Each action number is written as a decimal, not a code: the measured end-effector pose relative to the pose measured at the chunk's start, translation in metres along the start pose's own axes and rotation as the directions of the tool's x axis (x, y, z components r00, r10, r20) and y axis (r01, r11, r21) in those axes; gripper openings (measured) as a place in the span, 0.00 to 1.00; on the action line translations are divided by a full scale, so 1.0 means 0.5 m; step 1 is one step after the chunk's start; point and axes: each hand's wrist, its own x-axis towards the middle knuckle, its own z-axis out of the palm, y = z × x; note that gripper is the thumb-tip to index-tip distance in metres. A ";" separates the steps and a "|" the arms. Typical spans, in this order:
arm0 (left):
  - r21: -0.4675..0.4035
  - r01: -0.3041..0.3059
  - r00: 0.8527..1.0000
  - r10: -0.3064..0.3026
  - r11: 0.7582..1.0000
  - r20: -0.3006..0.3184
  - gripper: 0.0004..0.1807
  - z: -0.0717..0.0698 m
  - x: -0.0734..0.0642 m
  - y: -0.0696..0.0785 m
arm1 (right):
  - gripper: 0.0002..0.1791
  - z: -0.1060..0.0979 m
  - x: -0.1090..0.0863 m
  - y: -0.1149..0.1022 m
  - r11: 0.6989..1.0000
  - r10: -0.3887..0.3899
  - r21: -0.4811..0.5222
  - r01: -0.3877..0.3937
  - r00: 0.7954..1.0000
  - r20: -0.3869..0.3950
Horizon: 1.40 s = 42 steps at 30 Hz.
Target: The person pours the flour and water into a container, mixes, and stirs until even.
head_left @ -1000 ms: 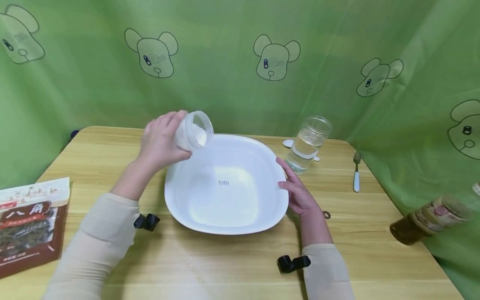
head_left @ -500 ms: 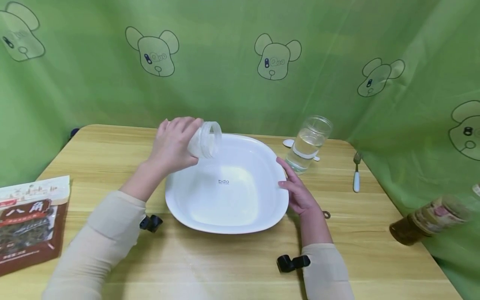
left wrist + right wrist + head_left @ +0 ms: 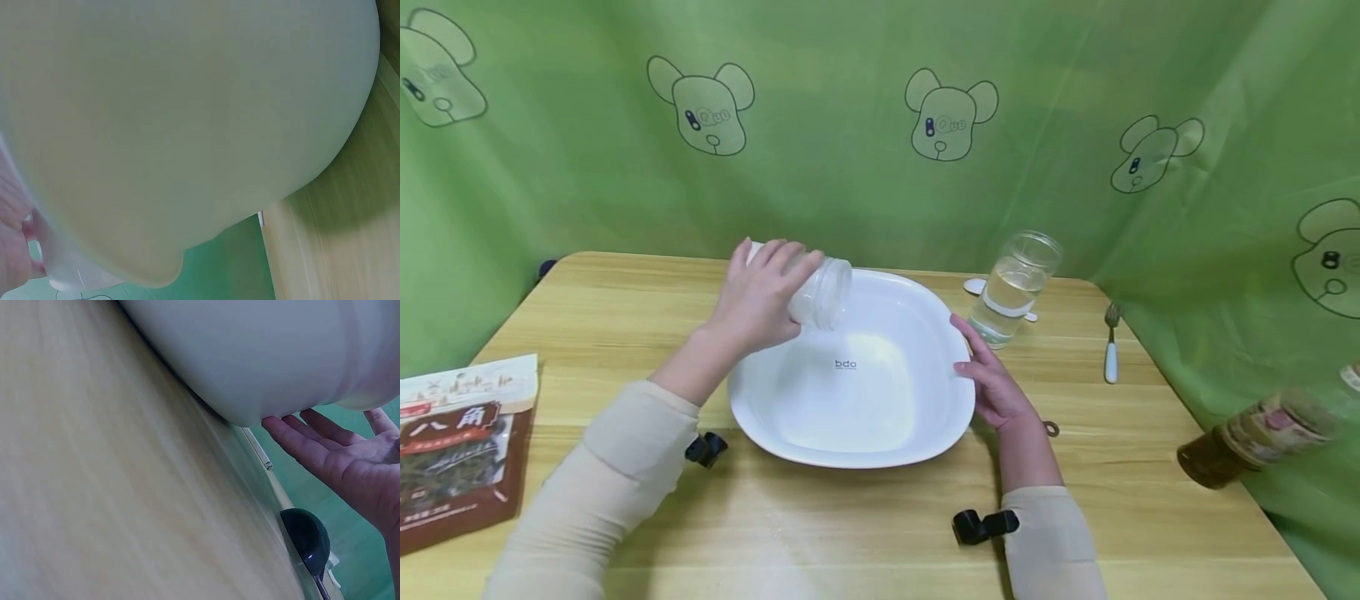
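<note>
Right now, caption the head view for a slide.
Left hand holds a tilted jar over a white basin; right hand grips the basin.

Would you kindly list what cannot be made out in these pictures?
Head view: the left hand hides part of the jar.
Head view: the left edge cuts off the bag.
Head view: the fine print in the basin is too small to read.
Right wrist view: the bottom edge cuts off the dark ladle.

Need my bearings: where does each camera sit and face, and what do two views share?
Head: head-worn, facing forward and down at bdo basin; left grip, right grip, sleeves show.
Left wrist: on that wrist, facing the basin's outside; left grip partly shows.
Right wrist: on that wrist, facing basin and table; right grip shows.
Head and right wrist share basin, right grip.
</note>
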 end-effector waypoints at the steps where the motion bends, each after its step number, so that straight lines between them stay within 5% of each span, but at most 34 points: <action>1: 0.005 -0.006 1.000 0.006 1.000 0.001 0.43 0.001 0.000 0.001 | 0.35 0.000 0.000 0.001 1.000 0.000 -0.002 0.000 1.000 0.001; 16: 0.038 -0.056 0.998 0.057 0.998 -0.028 0.43 0.004 0.003 0.007 | 0.36 -0.007 0.001 0.004 0.998 -0.037 -0.043 0.038 0.999 0.029; 27: 0.084 -0.080 0.995 0.084 0.993 -0.045 0.42 -0.004 0.009 0.011 | 0.37 0.005 -0.001 -0.002 0.999 0.023 -0.022 -0.024 0.998 -0.050; 35: 0.102 -0.079 0.997 0.079 0.992 -0.005 0.43 -0.004 0.010 0.016 | 0.36 0.006 -0.003 -0.001 1.000 0.013 0.001 -0.013 0.999 -0.032; 42: 0.107 -0.097 0.994 0.101 0.990 -0.035 0.43 0.000 0.009 0.016 | 0.36 0.005 -0.002 0.000 1.000 0.026 -0.004 -0.026 0.998 -0.057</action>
